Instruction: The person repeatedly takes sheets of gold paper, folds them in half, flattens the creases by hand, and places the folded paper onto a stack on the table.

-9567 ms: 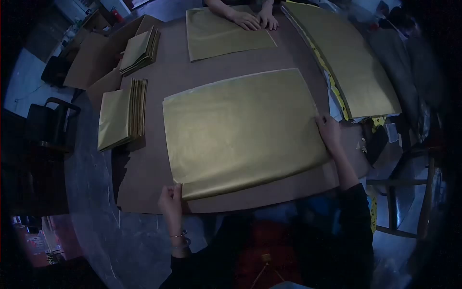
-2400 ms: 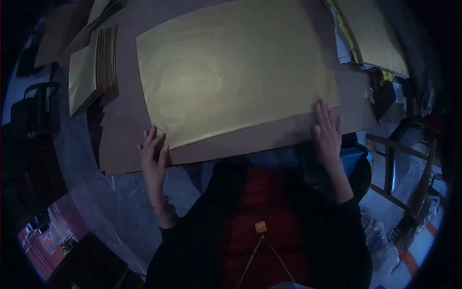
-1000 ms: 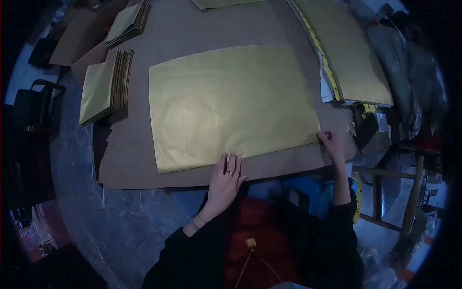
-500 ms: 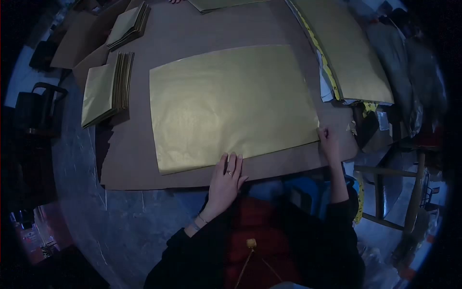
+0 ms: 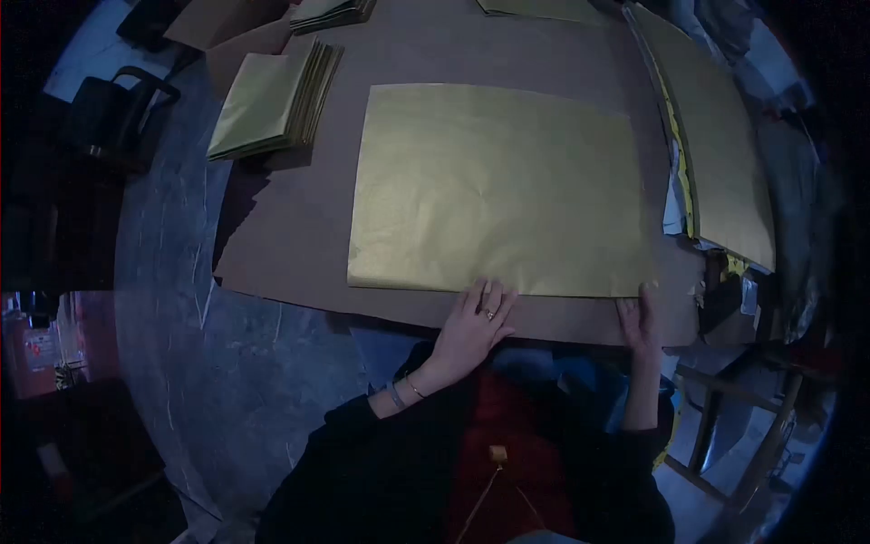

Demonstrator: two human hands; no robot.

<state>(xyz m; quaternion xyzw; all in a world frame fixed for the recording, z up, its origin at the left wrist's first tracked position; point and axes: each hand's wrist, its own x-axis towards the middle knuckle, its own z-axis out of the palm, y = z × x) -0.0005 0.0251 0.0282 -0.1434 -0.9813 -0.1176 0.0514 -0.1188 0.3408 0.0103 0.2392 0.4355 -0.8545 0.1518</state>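
Note:
A large gold paper sheet lies flat on the brown cardboard table cover, lightly creased near its front edge. My left hand rests with outstretched fingers on the middle of that edge; a ring and bracelets show on it. At the sheet's near right corner is my right hand, palm turned inward, fingers extended and apart along the edge. Whether its fingertips touch the paper is hard to see. Neither hand grips anything.
A stack of folded gold paper stands at the left, with another folded stack behind it. On the right lies a tall pile of gold sheets with yellow-edged wrapping. A wooden stool stands below right.
My view has shifted, so the sheet appears farther right and straighter. My right hand has gone from a pinch at the corner to extended fingers. My left hand stays at the front edge.

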